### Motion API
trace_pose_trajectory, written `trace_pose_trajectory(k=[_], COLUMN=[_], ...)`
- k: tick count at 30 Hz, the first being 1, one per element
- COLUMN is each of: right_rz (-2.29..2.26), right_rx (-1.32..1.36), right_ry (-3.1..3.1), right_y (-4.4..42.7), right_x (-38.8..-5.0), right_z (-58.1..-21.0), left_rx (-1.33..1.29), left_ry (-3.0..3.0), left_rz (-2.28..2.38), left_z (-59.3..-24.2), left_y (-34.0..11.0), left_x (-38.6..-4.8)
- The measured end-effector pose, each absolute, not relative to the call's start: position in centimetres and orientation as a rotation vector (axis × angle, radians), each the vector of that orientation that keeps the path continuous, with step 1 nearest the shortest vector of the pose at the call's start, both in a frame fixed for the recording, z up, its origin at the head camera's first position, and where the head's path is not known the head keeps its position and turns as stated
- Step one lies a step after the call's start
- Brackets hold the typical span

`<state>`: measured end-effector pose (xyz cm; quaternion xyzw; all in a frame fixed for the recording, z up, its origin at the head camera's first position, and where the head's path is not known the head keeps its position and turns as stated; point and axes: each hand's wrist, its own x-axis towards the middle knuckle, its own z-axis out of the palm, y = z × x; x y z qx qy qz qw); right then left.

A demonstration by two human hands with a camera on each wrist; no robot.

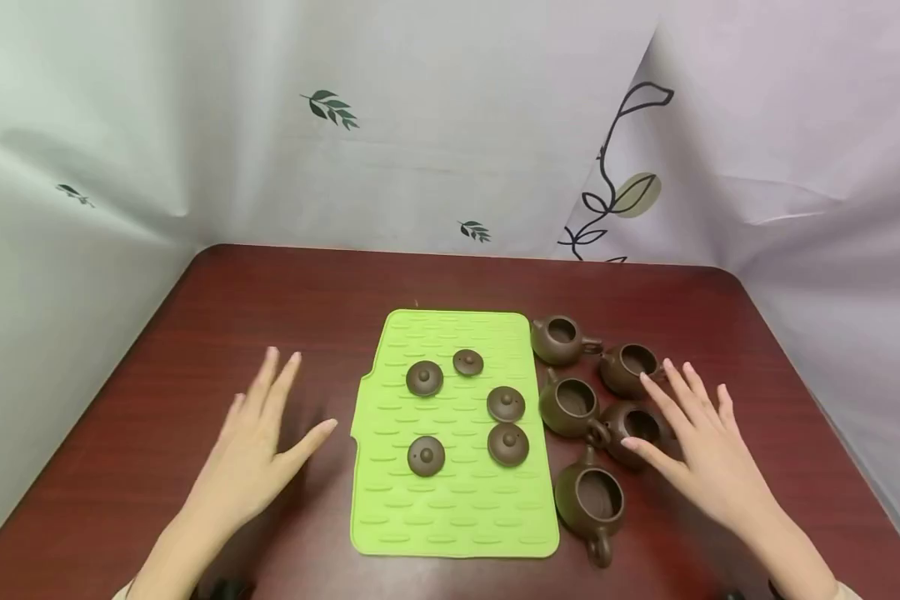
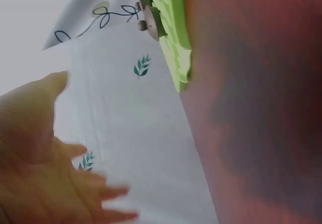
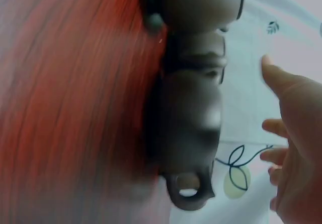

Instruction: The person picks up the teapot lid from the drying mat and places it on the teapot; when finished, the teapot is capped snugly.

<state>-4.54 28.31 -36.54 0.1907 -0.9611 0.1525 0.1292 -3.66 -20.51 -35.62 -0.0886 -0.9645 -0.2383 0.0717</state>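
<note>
The left hand (image 1: 247, 460) hangs empty, fingers spread, at the green mat's (image 1: 456, 496) nine o'clock; the right hand (image 1: 708, 458), likewise, at three. From the head view its fingers overlap the lidless teapots (image 1: 568, 410); only the right wrist view shows me a gap. Five teapots crowd the mat's three-o'clock side on the counter (image 1: 300, 292); five knobbed lids (image 1: 506, 404) lie on the mat.

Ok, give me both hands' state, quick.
Left hand: open, fingers spread, holding nothing, beside the green mat.
Right hand: open, fingers spread, holding nothing, near the brown teapots.
</note>
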Motion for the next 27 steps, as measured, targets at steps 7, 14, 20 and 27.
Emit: trace_pose_trajectory(k=[7,14,20,27], right_rz=[0.787,0.889,0.863,0.830], right_rx=[0.751,0.988,1.155,1.072], right_ry=[-2.729,-2.641,-2.577,-2.711], right_y=[25.5,21.6,19.9,21.2], right_x=[-4.1,-4.6,-4.2,-2.1], right_z=[-35.4,-34.4,-35.1,-36.3], left_rx=[-0.709,-0.995,-1.142,-1.238], left_ry=[-2.925,-2.823,-2.905,-2.929], left_rz=[-1.057,-1.152,-1.044,-0.951], left_z=[-35.7,-36.2,-36.7,-36.5], left_y=[-17.6,-14.4,-12.9,-12.5], left_x=[-4.6,-6.1,-7.1,-7.5])
